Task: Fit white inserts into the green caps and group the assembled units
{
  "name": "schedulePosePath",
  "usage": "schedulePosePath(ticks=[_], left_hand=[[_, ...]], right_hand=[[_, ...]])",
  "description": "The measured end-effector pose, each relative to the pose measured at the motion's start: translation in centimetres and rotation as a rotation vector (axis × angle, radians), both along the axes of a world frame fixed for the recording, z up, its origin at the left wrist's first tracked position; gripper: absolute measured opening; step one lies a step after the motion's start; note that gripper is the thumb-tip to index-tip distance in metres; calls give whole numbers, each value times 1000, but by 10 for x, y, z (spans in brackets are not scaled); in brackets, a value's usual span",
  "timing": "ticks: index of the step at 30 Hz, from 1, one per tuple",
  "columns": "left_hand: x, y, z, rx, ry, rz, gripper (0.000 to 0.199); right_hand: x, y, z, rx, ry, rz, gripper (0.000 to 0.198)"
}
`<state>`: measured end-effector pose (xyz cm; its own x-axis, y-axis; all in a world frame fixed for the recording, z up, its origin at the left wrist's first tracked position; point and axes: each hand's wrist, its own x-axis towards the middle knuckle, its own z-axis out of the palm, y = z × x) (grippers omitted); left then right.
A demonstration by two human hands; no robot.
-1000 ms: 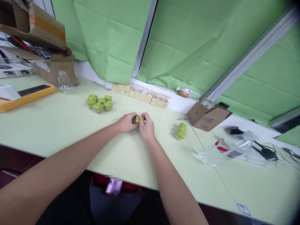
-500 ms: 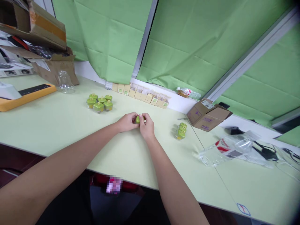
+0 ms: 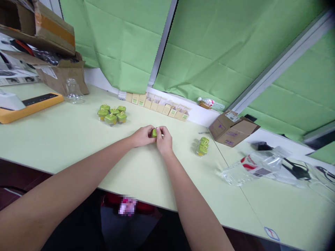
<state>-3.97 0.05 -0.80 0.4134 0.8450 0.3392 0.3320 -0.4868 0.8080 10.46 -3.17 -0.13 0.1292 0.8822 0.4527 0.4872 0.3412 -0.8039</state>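
Note:
Both hands meet over the middle of the table around one small green-lidded container. My left hand has its fingers closed round the container's left side. From the right, my right hand grips it, thumb on top near the lid; the fingers hide most of its body. A cluster of several similar clear containers with green lids and yellow loops stands to the left, beyond my left hand. A smaller group of the same containers sits to the right.
Small cardboard boxes line the table's back edge. An opened carton and a large clear bottle lie at the right. On the left are a clear bottle-shaped vessel, a yellow-orange device and stacked cardboard boxes.
Both hands keep their hold on the container at nearly the same spot. The container appears slightly turned between the fingers; the groups beside it have not moved.

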Motion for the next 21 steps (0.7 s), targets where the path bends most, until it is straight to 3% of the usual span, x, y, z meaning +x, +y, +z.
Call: schedulePosePath(ticks=[8, 15, 21], left_hand=[[1, 0, 0, -37, -85, -18, 32], [-1, -2, 0, 6, -60, -75, 31], [-1, -4, 4, 10, -62, -113, 31]], right_hand=[[6, 6, -8, -64, -23, 20, 21], [8, 17, -15, -170, 216, 112, 27], [10, 12, -4, -251, 380, 132, 24]])
